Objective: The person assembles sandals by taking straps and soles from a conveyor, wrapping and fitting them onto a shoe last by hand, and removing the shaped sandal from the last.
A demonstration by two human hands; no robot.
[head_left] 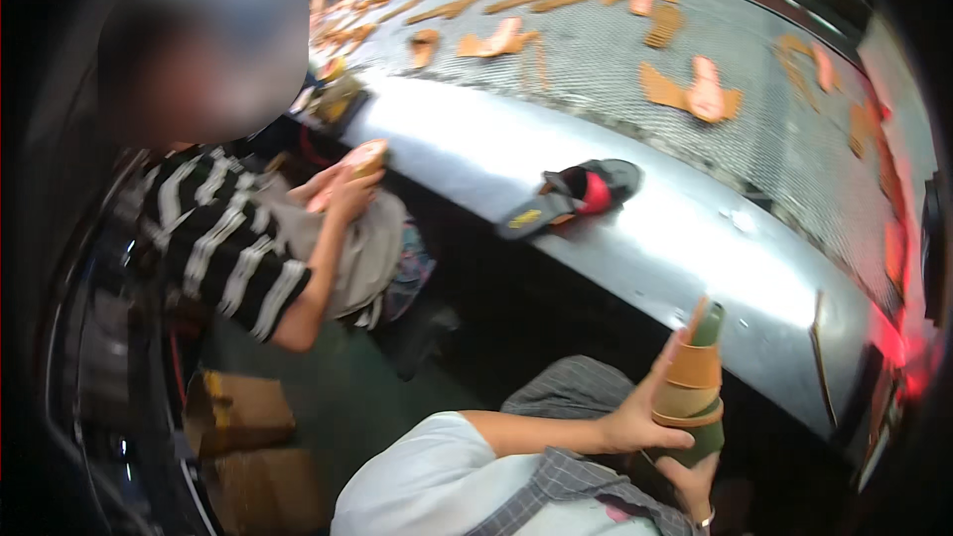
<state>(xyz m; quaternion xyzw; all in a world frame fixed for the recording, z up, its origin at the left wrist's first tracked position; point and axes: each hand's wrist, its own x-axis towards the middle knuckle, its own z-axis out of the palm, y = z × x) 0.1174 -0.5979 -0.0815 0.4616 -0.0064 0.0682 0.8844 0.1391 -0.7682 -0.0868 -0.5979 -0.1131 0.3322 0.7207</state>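
1. Between four and five o'clock, my left hand (635, 427) reaches in from the left, its forearm nearly level, thumb crossing the near side and index finger stretched upward; it is grasping the green foot-shaped form (707, 330).
2. My right hand (697, 481) comes from below, just under the left, fingers closed round the form's lower part; a pale band (707, 518) circles that wrist.
3. The form looks smooth and tapers to a rounded tip pointing at twelve o'clock. Broad, flat tan straps (692, 367) wrap across it.
4. Behind my hands lies my checked grey cloth (571, 387); beyond it, a dark gap separates me from the metal ledge (675, 248), whose near edge slants from ten towards four o'clock.
5. The shiny sheet gives open room between a thin stick (822, 357) near four and a dark, red-banded sandal (594, 191) at two.
6. Towards nine to ten, a person in a striped shirt (233, 238) holds a pinkish piece (369, 154).
7. Farthest, from eleven to two, tan pieces (665, 25) and pink soles (706, 89) dot the textured grey mesh (596, 60).
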